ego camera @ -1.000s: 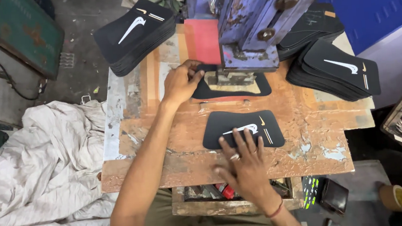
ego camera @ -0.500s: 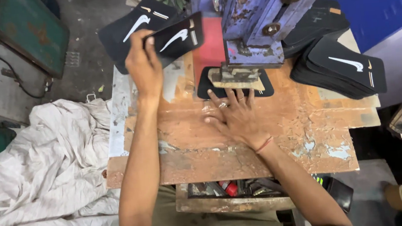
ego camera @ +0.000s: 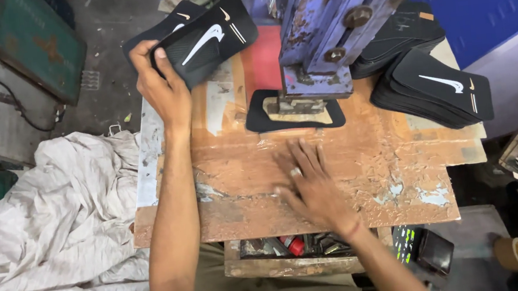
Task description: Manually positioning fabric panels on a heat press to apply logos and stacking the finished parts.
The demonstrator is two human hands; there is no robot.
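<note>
The left hand (ego camera: pixel 162 88) pinches a black printed piece (ego camera: pixel 211 39) over the far-left stack, while the right hand (ego camera: pixel 310 182) lies spread on the surface (ego camera: pixel 244 191) below the press (ego camera: pixel 318 38).

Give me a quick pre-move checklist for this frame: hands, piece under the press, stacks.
1. Left hand grips the printed black piece: ok.
2. Right hand empty, flat on the worn board: ok.
3. Both hands outside the purple press: ok.
4. Black piece lying under the press foot: ok; exact alignment: cannot tell.
5. Right-side stack on the board, near its edge: ok.
6. Press moving or at rest: cannot tell.
</note>
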